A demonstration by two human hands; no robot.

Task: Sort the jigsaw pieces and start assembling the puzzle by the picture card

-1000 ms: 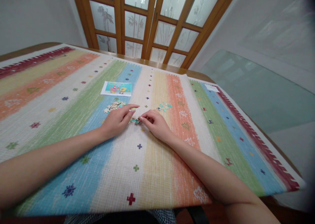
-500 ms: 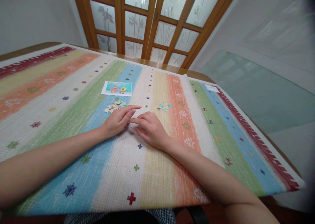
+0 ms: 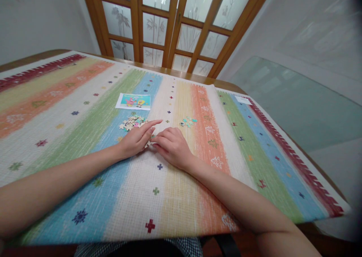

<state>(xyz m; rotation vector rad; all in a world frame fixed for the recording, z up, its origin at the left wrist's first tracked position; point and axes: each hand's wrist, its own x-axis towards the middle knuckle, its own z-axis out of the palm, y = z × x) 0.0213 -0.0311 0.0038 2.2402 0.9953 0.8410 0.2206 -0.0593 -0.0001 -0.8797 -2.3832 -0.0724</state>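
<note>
My left hand (image 3: 137, 139) rests low over the cloth, its index finger stretched out and the other fingers curled. A pale jigsaw puzzle piece (image 3: 147, 144) shows beneath its fingertips. Fingertips of my right hand (image 3: 174, 146) meet the left hand's fingers, pinched around a small spot of green and white that looks like part of a puzzle piece. How many pieces lie between the hands is hidden. Just beyond my left hand is a heap of loose puzzle pieces (image 3: 131, 123), mostly pale side up. Several teal pieces (image 3: 189, 121) lie spread out beyond my right hand.
A printed cartoon picture card (image 3: 134, 101) lies behind the heap. A striped tablecloth (image 3: 135, 196) covers the table, with a white paper (image 3: 243, 100) near its right edge. Wooden glass-paned doors (image 3: 169, 27) stand beyond the table.
The fingers of both hands have shifted slightly, and a pale puzzle piece now shows beneath the left fingertips. The heap, the teal pieces and the card stay where they were.
</note>
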